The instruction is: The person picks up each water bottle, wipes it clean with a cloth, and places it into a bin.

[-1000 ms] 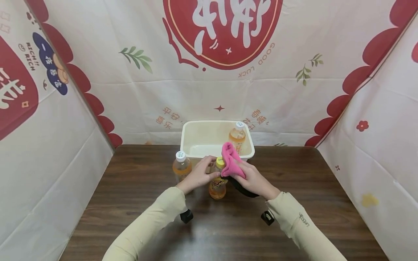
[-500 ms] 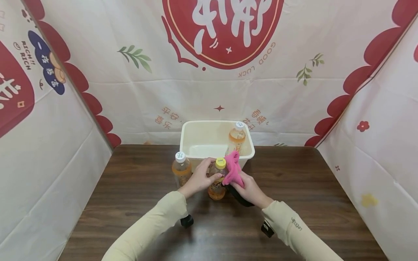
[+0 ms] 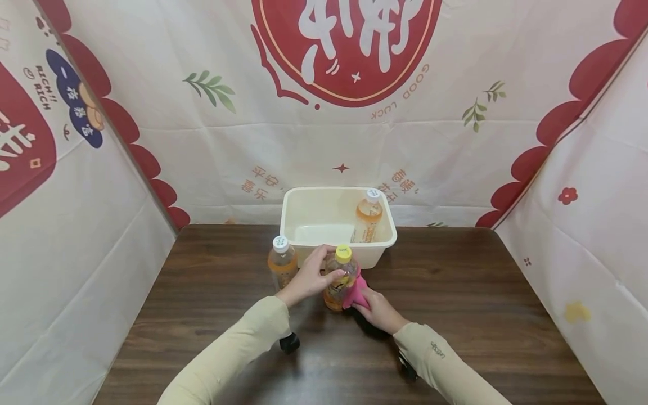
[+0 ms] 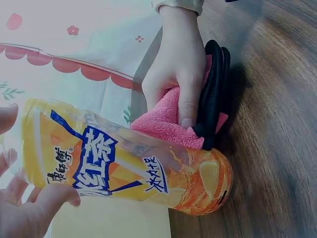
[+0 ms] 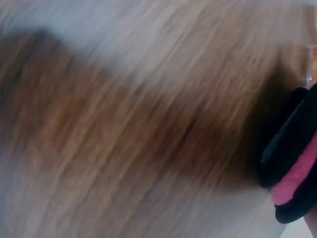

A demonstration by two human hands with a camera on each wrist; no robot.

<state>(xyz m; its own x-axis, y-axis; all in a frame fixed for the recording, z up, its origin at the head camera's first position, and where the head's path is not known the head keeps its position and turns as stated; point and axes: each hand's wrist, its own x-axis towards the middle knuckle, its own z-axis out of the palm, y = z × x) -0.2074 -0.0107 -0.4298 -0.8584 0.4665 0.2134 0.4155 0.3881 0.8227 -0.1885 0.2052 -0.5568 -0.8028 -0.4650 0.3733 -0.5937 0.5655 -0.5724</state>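
A yellow-capped tea bottle stands upright on the wooden table, its yellow and blue label plain in the left wrist view. My left hand grips its upper part, thumb on the near side. Low on the bottle's right side, my right hand holds a folded pink cloth with black edging against it. The right wrist view catches only the cloth's black and pink edge at its right border, over blurred table.
Behind the bottle stands a cream plastic bin with a white-capped bottle inside at the right. Another white-capped bottle stands left of my left hand. Printed fabric walls border the table.
My right hand has moved the pink cloth down the bottle's right side, from beside the cap to near the base. My left hand keeps its grip on the bottle.
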